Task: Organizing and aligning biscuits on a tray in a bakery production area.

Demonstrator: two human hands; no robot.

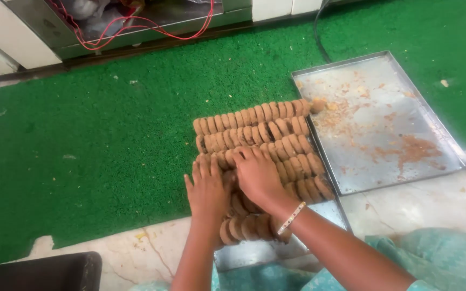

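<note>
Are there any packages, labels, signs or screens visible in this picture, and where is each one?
None show: no package, label, sign or screen.
Only rows of round brown biscuits under both hands, left hand and right hand.
An empty metal tray with crumbs lies beside them on the green mat.

Tray (384, 124): dull grey sheet metal, smooth, crumb-dusted. Biscuits (254, 129): matt brown, rough baked surface. Mat (109, 134): green, coarse fibrous pile like artificial turf. Floor (427, 205): pale polished stone, smooth. Bangle (291, 217): pale, slightly glossy. Garment (438, 258): teal cloth.
</note>
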